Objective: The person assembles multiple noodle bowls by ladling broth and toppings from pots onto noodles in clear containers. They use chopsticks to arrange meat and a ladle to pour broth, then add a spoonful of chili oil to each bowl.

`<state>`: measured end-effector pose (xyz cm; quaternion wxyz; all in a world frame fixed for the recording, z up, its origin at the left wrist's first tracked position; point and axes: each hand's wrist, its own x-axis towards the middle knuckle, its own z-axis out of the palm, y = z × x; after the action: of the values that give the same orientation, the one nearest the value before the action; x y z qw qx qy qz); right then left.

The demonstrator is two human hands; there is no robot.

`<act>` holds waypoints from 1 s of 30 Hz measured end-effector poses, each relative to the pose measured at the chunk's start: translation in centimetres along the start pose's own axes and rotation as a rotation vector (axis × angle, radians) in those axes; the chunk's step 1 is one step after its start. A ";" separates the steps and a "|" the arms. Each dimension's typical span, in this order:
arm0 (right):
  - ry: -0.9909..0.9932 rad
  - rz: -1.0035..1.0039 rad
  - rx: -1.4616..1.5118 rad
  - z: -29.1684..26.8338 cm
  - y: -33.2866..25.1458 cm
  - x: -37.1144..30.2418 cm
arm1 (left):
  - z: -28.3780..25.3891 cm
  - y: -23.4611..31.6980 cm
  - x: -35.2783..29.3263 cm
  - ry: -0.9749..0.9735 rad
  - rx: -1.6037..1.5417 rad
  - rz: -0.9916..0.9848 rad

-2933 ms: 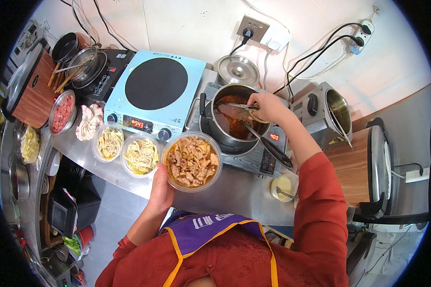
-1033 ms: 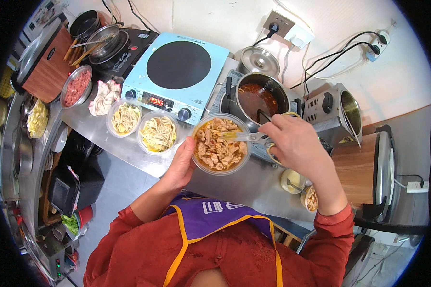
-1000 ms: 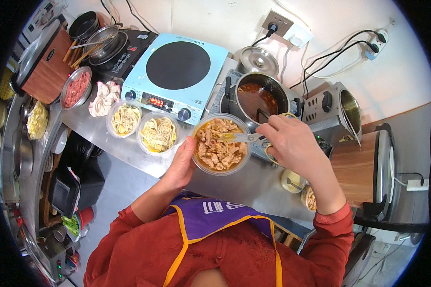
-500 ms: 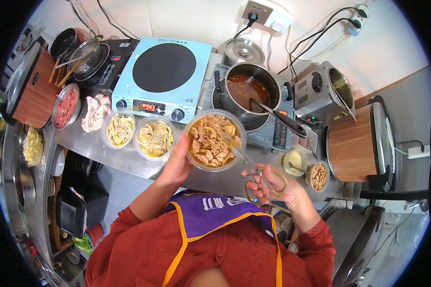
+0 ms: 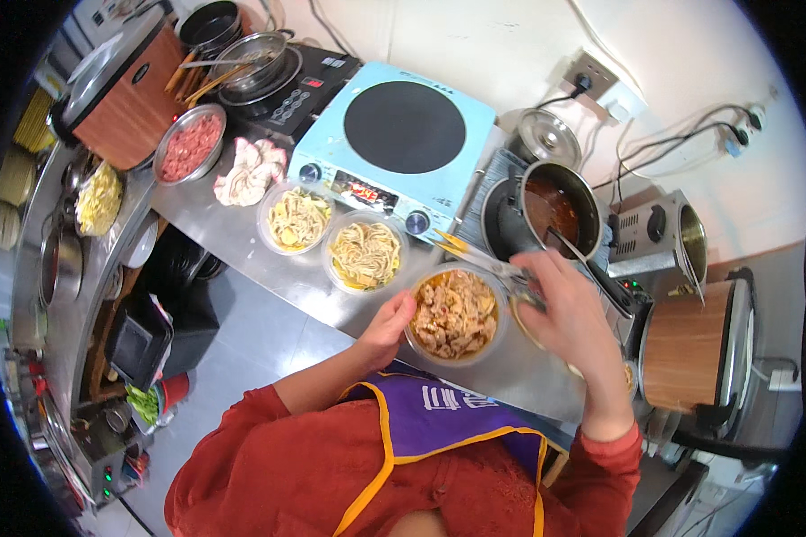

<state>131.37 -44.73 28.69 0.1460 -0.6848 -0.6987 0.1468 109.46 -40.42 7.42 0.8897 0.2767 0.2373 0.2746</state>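
Observation:
A round clear plastic bowl (image 5: pixel 455 356) of sliced meat in brown sauce stands near the counter's front edge. My left hand (image 5: pixel 387 329) grips its left side, thumb by the rim. In my right hand (image 5: pixel 560 300) are scissor-handled tongs (image 5: pixel 488 260) with gold loops, silver arms and yellowish tips. They pass above the bowl's far rim, tips pointing toward the noodle bowls. One bowl of pale noodles (image 5: pixel 365 255) sits just beyond, and another noodle bowl (image 5: pixel 295 221) stands to its left. Whether the tongs' tips hold anything is not clear.
A blue induction cooker (image 5: pixel 309 148) stands at the back. Right of it, a dark pot (image 5: pixel 560 192) of red-brown broth holds a ladle (image 5: pixel 600 277). Raw meat (image 5: pixel 191 148) fills a metal bowl at left. A wood-patterned cooker (image 5: pixel 690 345) stands far right.
The tongs have come out of the meat and swung across the bowl's far side toward the noodles. My right hand has moved forward. The whole view has turned and shifted.

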 end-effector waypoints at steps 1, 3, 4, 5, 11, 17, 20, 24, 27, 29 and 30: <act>-0.022 -0.124 -0.129 0.6 0.0 2.4 | -0.3 -0.3 -0.8 0.012 -0.004 0.045; -0.091 -0.248 -0.263 2.6 0.1 6.1 | -0.9 -0.4 -2.6 0.039 -0.008 0.047; -0.113 -0.322 -0.276 4.0 0.3 7.8 | -1.1 -0.4 -3.5 0.031 -0.041 0.072; -0.145 -0.351 -0.259 5.8 0.5 9.2 | -1.4 -0.3 -4.5 0.083 -0.036 0.073; -0.241 -0.349 -0.260 15.9 1.3 10.8 | -3.3 1.1 -10.1 0.254 -0.016 0.138; -0.307 -0.149 -0.102 14.7 2.3 6.5 | -4.9 3.7 -14.2 0.472 0.054 0.265; -0.700 0.362 0.744 13.1 3.0 6.3 | -5.8 4.7 -15.2 0.533 0.051 0.354; -1.010 0.756 1.641 16.0 3.0 6.8 | -6.3 5.9 -16.0 0.636 -0.029 0.415; -0.957 0.845 1.797 18.2 2.9 6.9 | -6.0 7.0 -15.7 0.607 -0.004 0.457; -1.007 0.782 1.822 17.7 3.1 6.5 | -5.7 7.9 -15.2 0.591 -0.018 0.479; -1.042 0.713 1.812 16.6 3.4 5.9 | -5.4 8.3 -15.0 0.592 -0.014 0.466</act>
<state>127.68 -38.86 12.17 0.2308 -0.3407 -0.0708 0.9086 92.36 -42.03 12.67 0.6980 0.2260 0.4130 0.5396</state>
